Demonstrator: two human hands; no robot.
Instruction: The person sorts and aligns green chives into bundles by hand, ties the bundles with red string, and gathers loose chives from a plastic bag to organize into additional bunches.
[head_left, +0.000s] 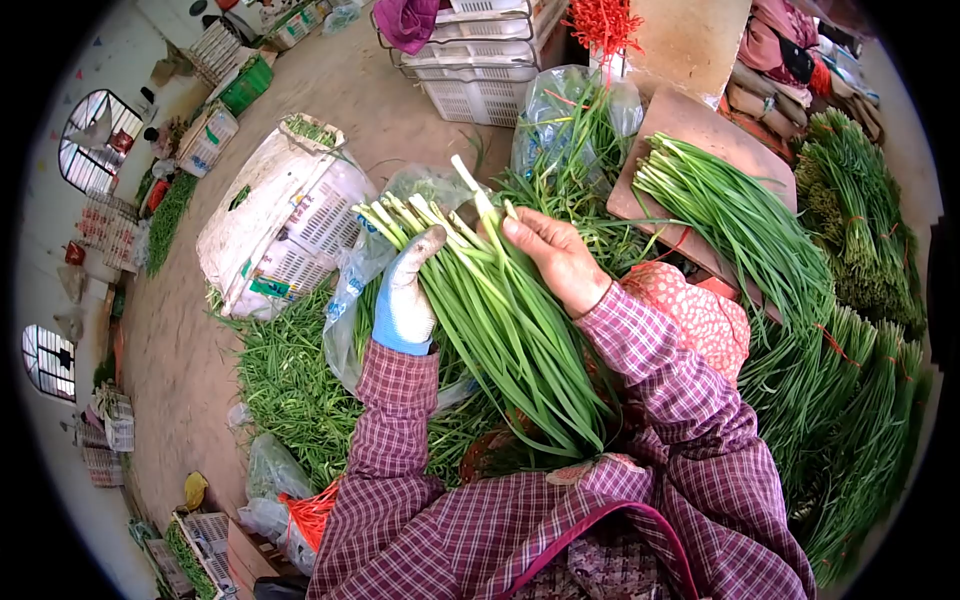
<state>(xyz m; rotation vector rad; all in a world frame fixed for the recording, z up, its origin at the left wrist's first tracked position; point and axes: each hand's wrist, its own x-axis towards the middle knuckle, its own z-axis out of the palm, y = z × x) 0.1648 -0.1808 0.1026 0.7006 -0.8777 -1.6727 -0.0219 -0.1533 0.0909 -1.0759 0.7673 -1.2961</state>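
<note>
A loose bunch of garlic chives (500, 330) lies across the middle of the view, pale stem ends up and away, green leaves hanging toward my lap. My left hand (407, 292), in a white and blue glove, is closed round the bunch from the left, just below the stem ends. My bare right hand (557, 258) grips a few stalks at the upper right of the bunch between thumb and fingers. Its fingertips are partly hidden behind the stems. One pale stalk sticks up above the others.
A sorted pile of chives (735, 225) lies on a brown board (665, 122) at my right. Tied bundles (860, 220) stand beyond it. Loose leaves (290, 385) cover the floor at left, near a white crate (325, 215). Red ties (603, 25) hang ahead.
</note>
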